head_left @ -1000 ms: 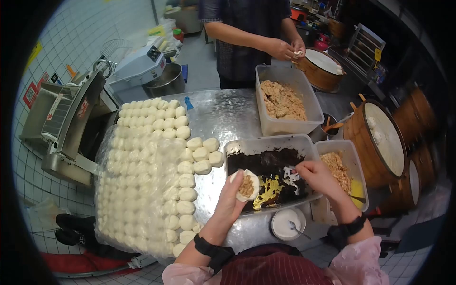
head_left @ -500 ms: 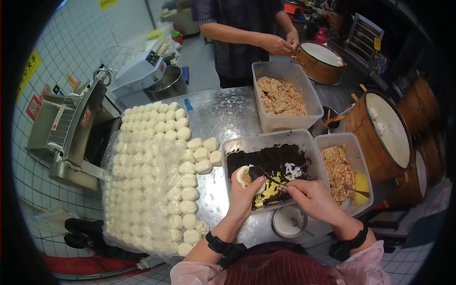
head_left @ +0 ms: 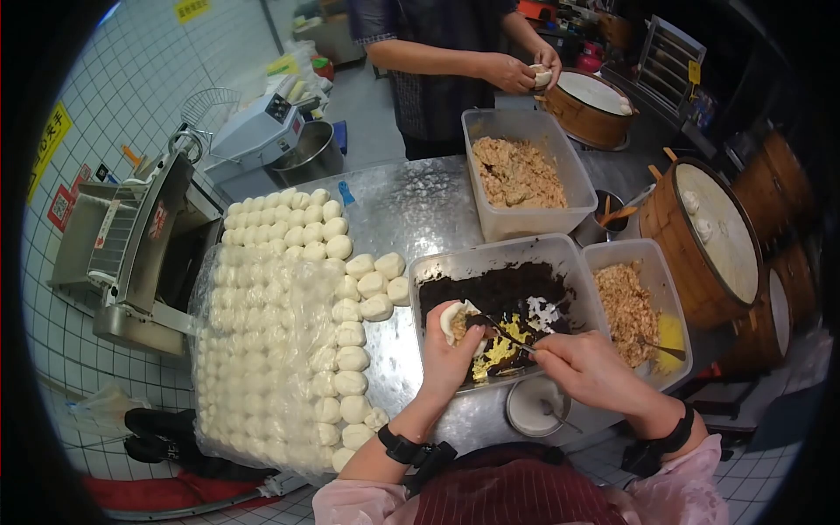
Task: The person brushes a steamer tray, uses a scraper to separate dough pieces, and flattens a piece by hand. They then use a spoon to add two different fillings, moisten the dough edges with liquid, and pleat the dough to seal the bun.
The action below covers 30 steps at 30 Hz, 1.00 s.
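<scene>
My left hand [head_left: 448,366] is curled around a dough wrapper [head_left: 450,317] with pale brown filling in it. In my right hand [head_left: 584,369] is a spoon [head_left: 514,341], its dark-smeared tip at the wrapper's filling beside my left thumb. Both hands are over the near side of a clear plastic tub [head_left: 573,262]. Inside that tub lies dark crumbly filling [head_left: 459,287], with yellow and white patches. A smaller tub of meat-like filling [head_left: 623,302] stands to the right with another spoon [head_left: 662,349] in it. Close below is a small white bowl [head_left: 521,416].
Rows of dough balls [head_left: 353,360], partly under plastic sheeting [head_left: 254,350], cover the table's left. A big tub of filling [head_left: 573,214] stands behind. Bamboo steamers [head_left: 682,254] are at right. Across the table, a co-worker's hands [head_left: 516,74] hold a piece of dough.
The spoon tip has shifted slightly within the wrapper, and more pale filling shows. The co-worker's hands have risen a little, and dough is now visible in them.
</scene>
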### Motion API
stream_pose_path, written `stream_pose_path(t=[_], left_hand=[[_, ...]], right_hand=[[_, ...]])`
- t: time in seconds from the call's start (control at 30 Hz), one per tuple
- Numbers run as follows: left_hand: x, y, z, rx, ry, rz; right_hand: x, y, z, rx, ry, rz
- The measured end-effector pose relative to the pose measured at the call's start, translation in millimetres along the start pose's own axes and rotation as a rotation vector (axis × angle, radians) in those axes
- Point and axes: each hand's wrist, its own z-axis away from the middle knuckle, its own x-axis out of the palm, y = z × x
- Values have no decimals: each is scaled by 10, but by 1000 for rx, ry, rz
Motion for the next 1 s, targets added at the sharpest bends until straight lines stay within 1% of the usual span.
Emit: stream_pose_path(t=[0.07,0.1,0.17,0.2,0.27,0.3,0.37,0.4,0.43,0.47,0.5,0.53,0.57,0.6,0.63,0.7,0.73,0.8,0.83,0.87,0.9,0.93,1.0], left_hand=[[-9,-17,-3,167,23,-195],[-24,-37,-15,166,24,-195],[-59,-68,-47,295,110,-359],[-72,-50,-53,298,110,-356],[-122,29,-41,-16,124,117],[-134,91,-16,-19,122,114],[-129,220,25,-207,30,393],[-132,224,22,-207,21,392],[-136,219,31,-273,-16,480],[-143,215,50,-342,-51,567],[-148,224,67,-342,-53,565],[-152,245,88,-423,-74,689],[-160,263,110,-505,-93,812],[-178,272,137,-549,-91,845],[-188,301,176,-562,-88,837],[-180,358,230,-656,-157,967],[-178,343,269,-659,-154,946],[-173,377,346,-723,-176,985],[-163,398,378,-773,-204,1020],[-144,401,411,-796,-262,1034],[-133,375,449,-824,-262,1033],[-114,343,481,-776,-253,881],[-24,346,551,-688,-248,604]], right_hand=[[-17,-23,14,-29,52,72],[-27,-28,12,-29,51,72],[-66,-34,-8,-25,114,180],[-93,-39,-24,-26,115,184],[-134,-42,-65,1,279,265],[-112,38,-119,4,279,262],[54,394,-307,-26,194,579],[180,583,-410,-74,171,651],[325,799,-538,-124,147,723],[554,1071,-682,-105,83,750],[708,1238,-763,-87,19,774],[692,1237,-774,-86,21,771],[662,1229,-799,-42,18,743],[656,1209,-794,6,13,710],[640,1194,-740,-20,87,657],[521,1020,-533,-116,306,579],[438,920,-402,-106,299,577],[337,806,-72,-147,387,359],[336,840,132,-125,380,356],[353,898,389,-39,212,261],[411,935,632,49,47,162],[518,957,847,75,47,157],[728,1021,1198,242,48,205]])
